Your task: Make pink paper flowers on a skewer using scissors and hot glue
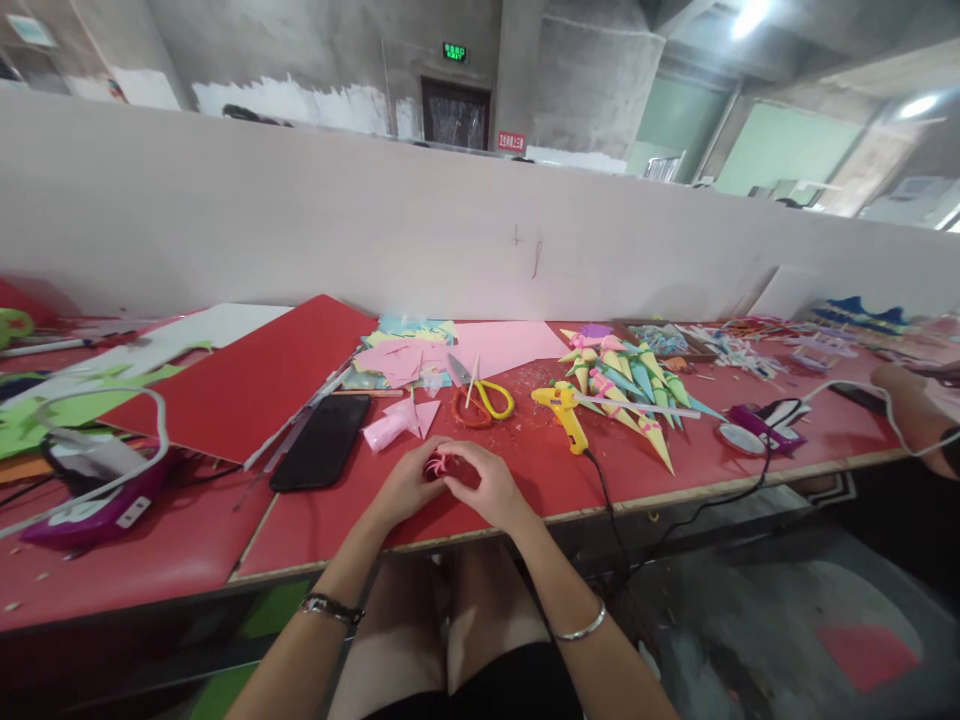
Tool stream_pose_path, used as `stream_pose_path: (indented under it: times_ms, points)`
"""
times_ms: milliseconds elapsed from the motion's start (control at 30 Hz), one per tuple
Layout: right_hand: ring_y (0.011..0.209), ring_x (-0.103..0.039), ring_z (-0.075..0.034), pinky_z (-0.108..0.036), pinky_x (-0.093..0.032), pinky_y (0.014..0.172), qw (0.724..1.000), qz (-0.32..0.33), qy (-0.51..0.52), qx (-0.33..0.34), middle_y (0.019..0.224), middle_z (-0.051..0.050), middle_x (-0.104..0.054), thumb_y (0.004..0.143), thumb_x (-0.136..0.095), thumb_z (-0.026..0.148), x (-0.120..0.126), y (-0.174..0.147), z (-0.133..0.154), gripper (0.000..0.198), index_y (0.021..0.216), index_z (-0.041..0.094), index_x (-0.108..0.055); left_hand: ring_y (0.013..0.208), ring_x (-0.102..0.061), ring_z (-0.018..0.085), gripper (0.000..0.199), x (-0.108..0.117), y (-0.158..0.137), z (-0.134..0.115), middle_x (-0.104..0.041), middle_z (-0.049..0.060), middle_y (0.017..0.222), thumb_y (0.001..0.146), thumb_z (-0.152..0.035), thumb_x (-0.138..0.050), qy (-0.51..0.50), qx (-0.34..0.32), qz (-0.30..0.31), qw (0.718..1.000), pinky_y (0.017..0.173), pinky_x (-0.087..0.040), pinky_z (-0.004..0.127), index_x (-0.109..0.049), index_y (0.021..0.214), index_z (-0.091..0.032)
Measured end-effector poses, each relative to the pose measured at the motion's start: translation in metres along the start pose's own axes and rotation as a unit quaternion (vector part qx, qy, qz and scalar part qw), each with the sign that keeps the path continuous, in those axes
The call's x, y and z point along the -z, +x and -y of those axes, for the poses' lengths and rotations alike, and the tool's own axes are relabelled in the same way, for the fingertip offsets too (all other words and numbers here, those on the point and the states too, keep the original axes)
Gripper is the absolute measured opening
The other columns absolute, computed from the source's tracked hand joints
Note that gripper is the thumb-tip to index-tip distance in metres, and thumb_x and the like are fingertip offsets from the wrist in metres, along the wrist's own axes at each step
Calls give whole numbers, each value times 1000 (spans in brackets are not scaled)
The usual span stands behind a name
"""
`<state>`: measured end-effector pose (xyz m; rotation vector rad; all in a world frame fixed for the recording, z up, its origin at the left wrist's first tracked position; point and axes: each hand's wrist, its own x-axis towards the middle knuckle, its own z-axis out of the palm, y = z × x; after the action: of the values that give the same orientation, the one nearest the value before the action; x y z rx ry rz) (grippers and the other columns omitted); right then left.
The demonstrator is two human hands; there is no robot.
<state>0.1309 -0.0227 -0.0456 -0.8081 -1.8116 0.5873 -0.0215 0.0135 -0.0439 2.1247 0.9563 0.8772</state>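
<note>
Close to the table's front edge, my left hand (412,482) and my right hand (486,484) meet, fingers curled toward each other. Between the fingertips is a small pink curled paper piece (437,466), partly hidden by them. Just beyond lie a rolled pink paper tube (387,428) and a folded pink paper piece (424,414). Scissors (491,400) with one yellow and one orange handle loop rest behind my hands. To the right is a yellow hot glue gun (564,415) with a glue stick in its back.
A black phone (321,442) and a large red sheet (255,375) lie left. Paper cones (637,385) are heaped right of centre. A black cable (606,500) hangs over the front edge. Another person's arm (911,410) is at far right; a white partition (420,230) stands behind.
</note>
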Motion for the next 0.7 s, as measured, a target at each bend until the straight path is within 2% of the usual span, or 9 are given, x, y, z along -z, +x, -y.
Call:
stream_pose_path:
  times_ms: [200, 467, 700]
  points:
    - [102, -52, -17, -33, -40, 92, 1000, -7, -24, -8, 107, -6, -58, 73, -54, 13, 0, 2, 0, 36, 108, 21, -53, 88, -59, 19, 32, 1, 1, -4, -63, 6, 97, 65, -18, -53, 8, 7, -7, 1000, 78, -46, 30, -51, 97, -16]
    - [102, -50, -17, -32, -41, 91, 999, 1, -23, -33, 109, -7, -51, 70, -58, 13, -3, 2, -4, 49, 116, 21, -46, 81, -60, 20, 35, -1, 1, -3, -64, 6, 92, 64, -13, -47, 49, 45, -37, 997, 73, -46, 31, -49, 99, -16]
    - [104, -50, -19, -35, -41, 92, 998, 2, -25, -50, 112, -7, -51, 69, -61, 16, -4, 1, -6, 52, 118, 22, -44, 78, -60, 20, 45, -2, -1, -1, -65, 4, 89, 58, -6, -48, 65, 59, -26, 996, 69, -45, 29, -47, 101, -19]
